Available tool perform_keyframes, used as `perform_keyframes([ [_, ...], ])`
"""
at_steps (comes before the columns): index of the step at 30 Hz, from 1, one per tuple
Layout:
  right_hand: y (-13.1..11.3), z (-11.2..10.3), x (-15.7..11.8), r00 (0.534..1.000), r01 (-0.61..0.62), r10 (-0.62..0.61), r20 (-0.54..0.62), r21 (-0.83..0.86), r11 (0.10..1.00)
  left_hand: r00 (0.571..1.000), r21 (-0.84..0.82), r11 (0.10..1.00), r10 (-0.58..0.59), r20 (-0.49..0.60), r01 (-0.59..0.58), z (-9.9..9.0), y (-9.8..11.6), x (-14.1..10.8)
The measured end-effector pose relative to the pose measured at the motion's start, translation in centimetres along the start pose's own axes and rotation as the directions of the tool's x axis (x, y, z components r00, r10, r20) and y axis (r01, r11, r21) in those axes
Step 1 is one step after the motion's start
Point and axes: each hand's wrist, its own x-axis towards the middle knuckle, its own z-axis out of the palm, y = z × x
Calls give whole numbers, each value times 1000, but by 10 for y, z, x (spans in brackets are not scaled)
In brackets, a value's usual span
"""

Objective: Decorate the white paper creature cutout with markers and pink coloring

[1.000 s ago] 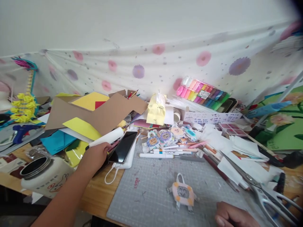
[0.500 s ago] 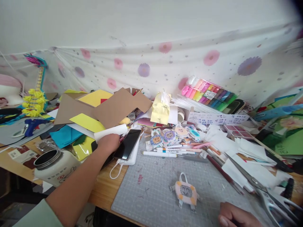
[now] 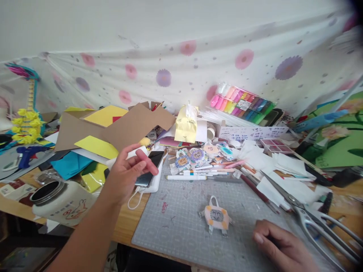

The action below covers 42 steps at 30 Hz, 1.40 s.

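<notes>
The small pale-pink paper figure with orange corners (image 3: 217,218) lies on the grey gridded cutting mat (image 3: 176,219), long axis crosswise, left of the nearer right hand (image 3: 278,241) – loosely curled, grip hidden. The left hand (image 3: 132,170), half open, seemingly empty, hovers by the glossy black phone (image 3: 145,180).

The bare left forearm (image 3: 87,226) slants forward and inward from the lower left, the left hand (image 3: 129,172) empty, its fingers loosely bent and partly spread. The right hand (image 3: 279,243) rests low, back upward, fingers curled inward.
</notes>
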Motion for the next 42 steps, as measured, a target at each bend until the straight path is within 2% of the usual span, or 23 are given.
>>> perform_keyframes([
  [1, -10, -1, 2, 998, -29, 31, -51, 30, 999, 998, -167, 986, -8, 58, 18, 15, 2, -10],
  [2, -21, 0, 4, 997, -38, 43, -65, 85, 996, 994, -256, 966, -9, 105, 36, 31, 3, -19],
  [5, -53, 13, 15, 996, 6, -37, 79, 366, 931, 978, -384, 917, -28, 205, 107, 75, 3, -45],
  [7, -65, 29, 22, 985, -55, -49, 163, 580, 813, 959, -375, 914, -44, 279, 152, 96, 3, -58],
  [9, -68, 45, 28, 994, -80, 3, 107, 724, 685, 955, -297, 947, -34, 293, 125, 108, 2, -67],
  [10, -68, 51, 30, 996, -93, 51, 79, 756, 648, 961, -225, 971, -17, 275, 82, 111, 2, -71],
  [12, -65, 57, 31, 993, -101, 114, 38, 776, 622, 970, -4, 999, 54, 236, -54, 112, -1, -77],
  [13, -64, 57, 32, 991, -105, 131, 28, 774, 625, 967, 123, 982, 112, 229, -143, 112, -3, -80],
  [15, -64, 55, 33, 990, -104, 137, 19, 756, 646, 934, 321, 892, 235, 270, -317, 111, -6, -84],
  [17, -66, 52, 35, 991, -114, 127, 36, 716, 688, 885, 384, 812, 319, 339, -439, 111, -9, -88],
  [19, -69, 51, 36, 991, -128, 120, 57, 657, 743, 853, 366, 791, 352, 385, -491, 114, -10, -92],
  [23, -70, 52, 31, 994, -108, 109, 33, 576, 810, 861, 323, 824, 337, 381, -466, 120, -14, -109],
  [28, -65, 52, 4, 995, -21, -20, 94, 420, 907, 859, 245, 884, 267, 437, -399, 121, -21, -147],
  [31, -63, 53, -8, 994, 54, -84, 67, 367, 929, 870, 241, 912, 199, 451, -333, 121, -21, -158],
  [34, -62, 50, -12, 990, 113, -135, 40, 351, 930, 870, 243, 941, 94, 484, -237, 120, -16, -152],
  [37, -60, 40, -11, 980, 108, -159, 118, 355, 929, 865, 252, 954, 13, 501, -160, 116, -9, -138],
  [40, -56, 29, -7, 970, 98, -174, 171, 381, 919, 875, 277, 944, 27, 483, -182, 113, -6, -128],
  [42, -54, 26, -4, 980, 41, -116, 161, 407, 912, 875, 298, 934, 30, 484, -197, 112, -8, -127],
])
